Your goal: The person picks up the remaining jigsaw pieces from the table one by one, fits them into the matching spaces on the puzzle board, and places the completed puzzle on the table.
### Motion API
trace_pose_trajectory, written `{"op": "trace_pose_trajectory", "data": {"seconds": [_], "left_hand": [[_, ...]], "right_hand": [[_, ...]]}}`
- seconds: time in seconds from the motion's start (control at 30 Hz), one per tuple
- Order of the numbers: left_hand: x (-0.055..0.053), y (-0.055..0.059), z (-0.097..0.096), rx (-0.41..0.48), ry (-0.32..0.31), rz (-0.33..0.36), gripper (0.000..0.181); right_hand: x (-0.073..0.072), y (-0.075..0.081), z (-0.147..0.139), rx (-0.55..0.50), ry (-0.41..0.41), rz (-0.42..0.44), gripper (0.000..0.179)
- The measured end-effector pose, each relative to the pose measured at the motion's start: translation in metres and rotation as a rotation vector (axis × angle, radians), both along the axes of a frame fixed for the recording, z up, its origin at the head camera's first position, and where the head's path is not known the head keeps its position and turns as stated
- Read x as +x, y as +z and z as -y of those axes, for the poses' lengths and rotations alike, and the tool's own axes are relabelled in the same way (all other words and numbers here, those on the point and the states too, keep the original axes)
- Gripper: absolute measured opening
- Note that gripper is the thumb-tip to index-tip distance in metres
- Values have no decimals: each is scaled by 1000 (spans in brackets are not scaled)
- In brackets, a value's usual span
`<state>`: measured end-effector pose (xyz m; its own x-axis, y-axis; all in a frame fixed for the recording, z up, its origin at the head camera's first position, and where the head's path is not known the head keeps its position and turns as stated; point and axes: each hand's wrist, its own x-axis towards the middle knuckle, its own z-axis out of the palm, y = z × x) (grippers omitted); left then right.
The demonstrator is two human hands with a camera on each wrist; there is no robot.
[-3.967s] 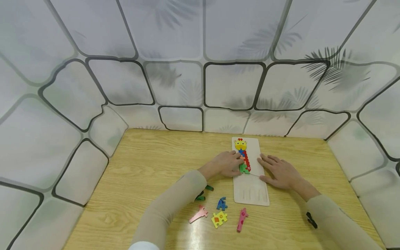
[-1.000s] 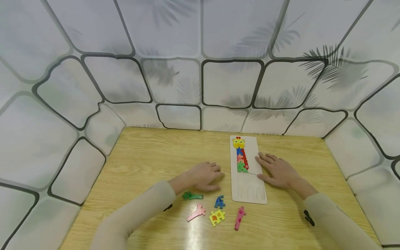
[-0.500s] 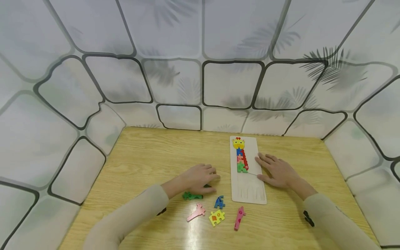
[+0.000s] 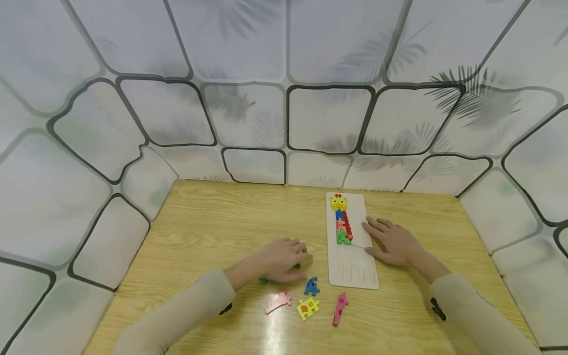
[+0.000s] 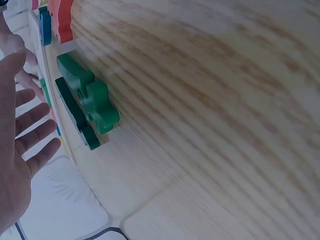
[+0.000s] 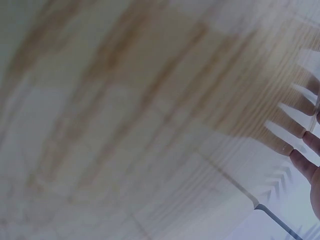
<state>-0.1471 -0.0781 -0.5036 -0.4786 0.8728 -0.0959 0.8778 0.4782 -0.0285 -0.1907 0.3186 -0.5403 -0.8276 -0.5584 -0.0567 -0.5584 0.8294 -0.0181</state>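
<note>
My left hand (image 4: 284, 260) hovers over two green puzzle pieces and partly hides them in the head view. The left wrist view shows them side by side on the table, a lighter green piece (image 5: 95, 97) and a darker green piece (image 5: 75, 112). That hand's fingers (image 5: 37, 132) are spread and apart from both. My right hand (image 4: 395, 245) lies at the right edge of a pale puzzle board (image 4: 358, 217), fingertips touching it. Set in the board is part of a giraffe: a yellow head (image 4: 338, 202), a column of blue, pink and green pieces (image 4: 340, 227), and a red strip (image 4: 347, 227).
Nearer the person, several loose puzzle pieces lie on the wooden table (image 4: 213, 217): a light pink one (image 4: 278, 301), a blue one (image 4: 312, 286), a yellow one (image 4: 307, 309) and a magenta one (image 4: 340, 309). A patterned cloth wall (image 4: 253, 118) encloses the back and sides.
My left hand has left the giraffe pieces on the board and moved left, then a little nearer the person, over the green pieces. My right hand has stayed at the board's edge.
</note>
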Motion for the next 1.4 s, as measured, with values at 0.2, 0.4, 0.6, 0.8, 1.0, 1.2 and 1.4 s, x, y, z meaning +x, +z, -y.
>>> {"op": "trace_pose_trajectory", "data": {"seconds": [0.2,0.4,0.6,0.8,1.0,1.2,1.4], "left_hand": [[6,1,4,26,17,-1,58],[11,2,8,60,36,-1,55],[15,1,13,93,32,1,52],[20,2,23,95,59,0,53],[24,0,35,160,79,2,50],[30,-2,43,205,88,-9,51],[39,1,48,225,110,35,52]], "right_hand": [[-1,-2,0,-2,-2,2,78],[-1,-3,-1,-15,3,-12,78],[0,-1,0,-11,-2,0,78],[-1,-1,-1,-6,-5,4,78],[-3,-3,-2,8,-6,11,80],[-3,-4,-2,8,-5,4,79],[-3,-4,-2,9,-10,9,80]]}}
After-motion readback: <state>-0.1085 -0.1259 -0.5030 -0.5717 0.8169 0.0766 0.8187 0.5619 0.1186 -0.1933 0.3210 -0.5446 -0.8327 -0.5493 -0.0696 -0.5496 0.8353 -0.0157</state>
